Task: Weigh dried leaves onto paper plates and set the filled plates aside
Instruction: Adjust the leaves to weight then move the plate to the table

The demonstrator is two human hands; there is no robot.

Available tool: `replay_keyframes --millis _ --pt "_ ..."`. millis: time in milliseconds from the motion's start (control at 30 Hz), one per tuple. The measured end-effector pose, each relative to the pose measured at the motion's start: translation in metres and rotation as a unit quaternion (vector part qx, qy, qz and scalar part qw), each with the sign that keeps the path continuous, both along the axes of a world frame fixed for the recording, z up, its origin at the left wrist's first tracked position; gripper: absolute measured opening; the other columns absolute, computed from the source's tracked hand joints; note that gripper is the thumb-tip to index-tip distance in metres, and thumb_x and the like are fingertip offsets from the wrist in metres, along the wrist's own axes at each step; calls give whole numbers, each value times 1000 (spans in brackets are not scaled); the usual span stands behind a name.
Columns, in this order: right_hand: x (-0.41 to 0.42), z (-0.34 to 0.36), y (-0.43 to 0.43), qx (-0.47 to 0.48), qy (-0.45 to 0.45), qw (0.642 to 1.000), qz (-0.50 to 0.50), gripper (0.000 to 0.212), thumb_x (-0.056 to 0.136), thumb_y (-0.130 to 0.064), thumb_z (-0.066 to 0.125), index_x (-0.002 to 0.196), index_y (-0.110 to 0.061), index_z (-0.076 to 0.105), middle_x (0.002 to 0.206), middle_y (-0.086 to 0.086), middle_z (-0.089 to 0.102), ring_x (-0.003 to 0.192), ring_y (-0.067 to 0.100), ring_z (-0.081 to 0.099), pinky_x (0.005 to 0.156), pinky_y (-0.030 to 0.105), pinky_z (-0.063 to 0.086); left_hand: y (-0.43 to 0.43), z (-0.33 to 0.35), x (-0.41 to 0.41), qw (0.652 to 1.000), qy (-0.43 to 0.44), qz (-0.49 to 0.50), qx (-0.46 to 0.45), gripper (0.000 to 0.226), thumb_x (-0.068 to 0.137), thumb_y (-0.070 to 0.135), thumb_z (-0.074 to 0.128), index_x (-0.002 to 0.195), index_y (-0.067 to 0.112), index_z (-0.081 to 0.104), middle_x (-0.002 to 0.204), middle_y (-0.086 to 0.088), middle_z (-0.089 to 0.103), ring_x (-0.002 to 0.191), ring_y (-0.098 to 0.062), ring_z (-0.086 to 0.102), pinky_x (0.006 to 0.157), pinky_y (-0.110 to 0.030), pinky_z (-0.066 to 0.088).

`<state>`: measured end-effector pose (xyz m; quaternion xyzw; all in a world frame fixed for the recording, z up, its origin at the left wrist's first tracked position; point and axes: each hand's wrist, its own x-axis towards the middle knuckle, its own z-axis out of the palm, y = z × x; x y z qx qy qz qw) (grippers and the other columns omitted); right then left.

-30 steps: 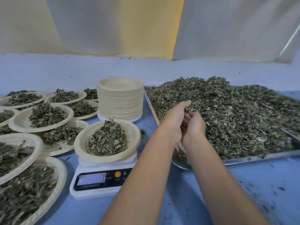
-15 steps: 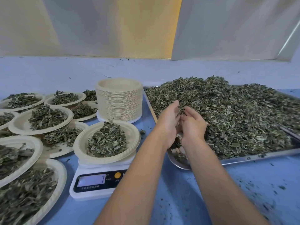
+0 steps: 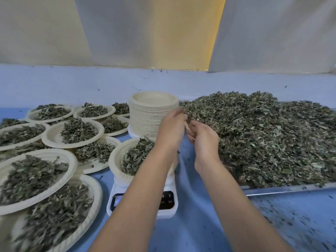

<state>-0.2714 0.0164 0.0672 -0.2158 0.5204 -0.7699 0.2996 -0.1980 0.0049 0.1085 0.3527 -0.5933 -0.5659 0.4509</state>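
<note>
A paper plate (image 3: 116,160) heaped with dried leaves sits on a white digital scale (image 3: 169,213) at the centre; my left forearm hides most of the display. A metal tray (image 3: 291,187) on the right holds a big pile of dried leaves (image 3: 272,139). My left hand (image 3: 171,130) and my right hand (image 3: 204,138) are raised close together at the tray's left edge, just right of the scale plate, cupped round a small clump of dried leaves (image 3: 187,116). The frame is blurred by motion.
A tall stack of empty paper plates (image 3: 154,113) stands behind the scale. Several filled plates (image 3: 72,131) overlap across the left of the blue table (image 3: 200,224). Leaf crumbs litter the table at the right front. A pale wall runs along the back.
Both hands have lifted out of the leaf pile and shifted left toward the scale plate, carrying leaves between them. The camera has swung to the right.
</note>
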Motion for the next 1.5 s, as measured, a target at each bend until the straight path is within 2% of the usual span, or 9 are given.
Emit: replay_keyframes --millis 267,500,600,700,767,900,1167,1300,1500 --pt "30 -12 -16 109 138 984 28 29 90 -5 46 101 -20 68 105 -4 62 100 12 54 88 29 40 -30 -23 85 988 -43 147 -25 42 97 18 41 138 24 46 138 6 51 122 -11 47 94 -30 33" --pt "37 -27 -14 142 179 973 42 33 91 -7 44 109 -18 69 97 -11 64 88 11 58 69 29 44 -40 -50 123 965 -124 233 -5 43 97 12 34 136 21 47 139 3 49 127 -21 46 106 -40 36" --pt "38 -27 -15 151 182 971 40 32 90 -5 45 108 -20 68 89 -5 66 76 13 60 77 35 51 -38 -53 119 973 -112 202 23 43 97 9 34 137 18 46 141 2 47 126 -15 45 101 -32 34" --pt "39 -28 -16 132 195 971 51 37 86 5 46 104 -20 68 95 -3 65 55 -4 53 50 12 45 -41 -56 117 975 -104 196 19 43 98 10 35 138 20 45 121 11 56 84 8 53 70 -11 37" --pt "41 -27 -15 100 203 973 52 46 81 14 44 92 -25 67 96 -9 63 74 -10 57 56 6 44 -44 -57 120 974 -88 209 21 41 97 9 35 135 20 47 103 18 54 57 13 47 49 -6 34" --pt "48 -19 -19 54 192 979 43 53 76 21 41 81 -25 66 87 -17 64 83 -11 59 60 5 46 -48 -46 130 971 -57 231 31 40 97 5 35 133 16 49 130 1 53 99 -4 50 83 -22 36" --pt "74 -4 -40 15 101 994 47 46 76 22 40 87 -15 66 87 -6 64 82 -4 58 71 15 46 -58 -28 159 959 21 266 97 39 94 6 46 132 14 52 128 -10 58 121 -33 52 102 -45 40" --pt "89 2 -52 16 79 996 36 47 76 21 42 81 -20 66 82 -9 62 76 -5 57 66 11 45 -66 -26 171 955 49 237 172 26 95 12 49 118 8 60 107 -11 63 93 -29 60 87 -47 49" --pt "123 17 -82 16 95 995 36 46 76 19 41 77 -20 64 80 -7 60 81 9 57 75 22 45 -76 -18 204 946 16 285 156 12 92 15 51 87 9 61 91 -13 63 88 -27 60 96 -48 48"
